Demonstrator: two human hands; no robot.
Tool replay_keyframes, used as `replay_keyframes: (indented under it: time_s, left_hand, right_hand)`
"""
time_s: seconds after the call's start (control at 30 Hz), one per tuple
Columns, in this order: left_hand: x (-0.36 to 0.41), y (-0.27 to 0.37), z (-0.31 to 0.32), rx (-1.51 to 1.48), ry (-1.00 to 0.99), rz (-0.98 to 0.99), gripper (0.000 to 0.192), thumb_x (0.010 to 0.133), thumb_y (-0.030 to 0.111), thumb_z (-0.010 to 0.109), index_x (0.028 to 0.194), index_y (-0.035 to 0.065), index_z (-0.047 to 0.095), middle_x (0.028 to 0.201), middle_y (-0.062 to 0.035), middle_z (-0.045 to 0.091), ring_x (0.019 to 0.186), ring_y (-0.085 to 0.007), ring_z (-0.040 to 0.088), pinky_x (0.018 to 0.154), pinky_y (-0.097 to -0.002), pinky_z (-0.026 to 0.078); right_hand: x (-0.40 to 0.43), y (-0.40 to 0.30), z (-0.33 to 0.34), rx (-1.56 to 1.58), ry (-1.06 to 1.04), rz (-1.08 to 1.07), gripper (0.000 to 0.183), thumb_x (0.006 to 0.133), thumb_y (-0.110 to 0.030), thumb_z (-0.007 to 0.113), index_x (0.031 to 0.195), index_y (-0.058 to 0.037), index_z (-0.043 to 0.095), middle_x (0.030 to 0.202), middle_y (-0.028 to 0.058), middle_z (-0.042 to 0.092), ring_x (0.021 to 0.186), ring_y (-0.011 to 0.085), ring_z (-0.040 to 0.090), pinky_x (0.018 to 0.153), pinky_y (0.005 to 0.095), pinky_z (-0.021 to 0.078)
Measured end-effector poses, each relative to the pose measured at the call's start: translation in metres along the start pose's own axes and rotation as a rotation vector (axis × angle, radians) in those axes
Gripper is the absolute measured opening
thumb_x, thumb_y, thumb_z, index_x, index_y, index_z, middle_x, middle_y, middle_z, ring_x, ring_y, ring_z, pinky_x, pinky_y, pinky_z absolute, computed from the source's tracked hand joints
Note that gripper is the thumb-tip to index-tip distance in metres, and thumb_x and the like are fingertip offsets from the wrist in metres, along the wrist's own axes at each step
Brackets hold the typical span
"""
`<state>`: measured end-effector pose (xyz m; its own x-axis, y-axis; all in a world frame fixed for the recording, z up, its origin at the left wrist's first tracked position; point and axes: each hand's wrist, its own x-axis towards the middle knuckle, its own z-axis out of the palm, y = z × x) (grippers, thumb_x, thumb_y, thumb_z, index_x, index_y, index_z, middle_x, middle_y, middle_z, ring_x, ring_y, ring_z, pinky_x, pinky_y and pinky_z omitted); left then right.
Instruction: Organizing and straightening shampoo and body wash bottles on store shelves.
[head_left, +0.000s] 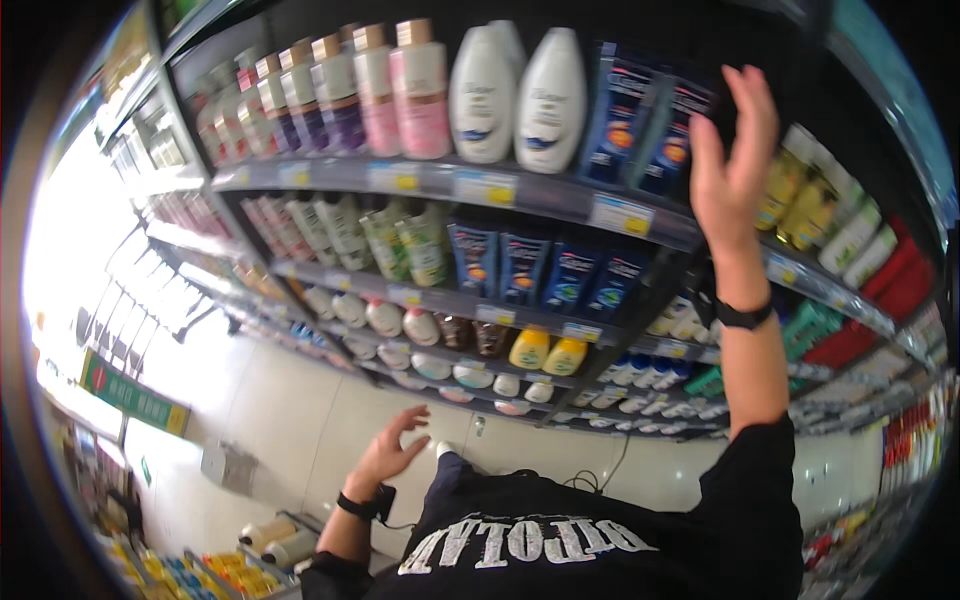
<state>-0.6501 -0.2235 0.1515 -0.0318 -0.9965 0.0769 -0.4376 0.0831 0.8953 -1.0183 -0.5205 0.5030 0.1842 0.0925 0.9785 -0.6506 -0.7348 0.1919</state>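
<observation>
My right hand (735, 161) is raised at the right end of the top shelf, fingers apart and nothing in them. Just left of it stand dark blue pouches (667, 131) with an orange motif; whether the fingertips touch the nearest one I cannot tell. White bottles (553, 101) stand further left, then pink bottles (420, 97) with gold caps and purple ones (337, 94). My left hand (390, 446) hangs low over the floor, empty, its fingers spread and slightly curled. Each wrist wears a black band.
Lower shelves hold more blue pouches (529, 266), green-white bottles (421, 244) and yellow bottles (530, 346). Price labels line the shelf edge (551, 196). Beyond the upright are yellow bottles (806, 210). A cable (616, 461) lies on the tiled floor (300, 405), with a grey box (227, 469) at left.
</observation>
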Motion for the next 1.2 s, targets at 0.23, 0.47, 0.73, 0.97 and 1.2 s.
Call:
replay_keyframes:
  time_s: [0.23,0.47,0.73,0.97,1.2]
  left_hand:
    - [-0.032,-0.013,-0.129,0.154,0.371,-0.118,0.044,0.096,0.007,0.071,0.139,0.0027,0.059,0.129,-0.0133,0.070,0.114,-0.0272,0.070,0.100,-0.0403,0.054]
    - [0.003,0.019,-0.205,0.356,0.389,0.025,0.045,0.096,0.009,0.069,0.139,0.0018,0.059,0.131,-0.0171,0.068,0.123,-0.0330,0.065,0.104,-0.0420,0.051]
    - [0.128,0.049,-0.266,0.514,0.486,0.399,0.057,0.092,0.008,0.070,0.146,0.0018,0.054,0.149,-0.0208,0.053,0.140,-0.0406,0.050,0.117,-0.0460,0.041]
    - [0.222,0.062,-0.301,0.751,0.552,0.653,0.072,0.090,0.019,0.074,0.155,0.0048,0.047,0.162,-0.0240,0.032,0.151,-0.0479,0.032,0.124,-0.0600,0.026]
    - [0.238,0.058,-0.293,0.681,0.563,0.692,0.080,0.088,0.029,0.077,0.157,0.0035,0.044,0.155,-0.0250,0.033,0.147,-0.0502,0.031,0.123,-0.0660,0.024]
  right_hand:
    - [-0.017,-0.054,-0.020,0.183,-0.039,-0.015,0.050,0.101,-0.007,0.059,0.147,0.0087,0.045,0.161,0.0282,0.039,0.149,0.0405,0.041,0.125,0.0505,0.0283]
    - [-0.062,-0.108,0.011,0.274,-0.245,0.019,0.050,0.097,-0.007,0.057,0.144,0.0078,0.046,0.158,0.0360,0.040,0.146,0.0478,0.042,0.122,0.0550,0.0331]
    - [-0.099,-0.181,0.076,0.352,-0.435,0.107,0.045,0.094,-0.006,0.059,0.137,0.0031,0.052,0.150,0.0315,0.052,0.138,0.0494,0.051,0.117,0.0547,0.0395]
    - [-0.148,-0.268,0.136,0.348,-0.512,0.467,0.047,0.091,0.001,0.061,0.137,0.0059,0.052,0.149,0.0316,0.051,0.136,0.0482,0.054,0.114,0.0530,0.0430]
    - [-0.171,-0.322,0.137,0.201,-0.532,0.644,0.045,0.096,-0.002,0.059,0.139,0.0066,0.052,0.150,0.0280,0.053,0.136,0.0446,0.054,0.116,0.0497,0.0408]
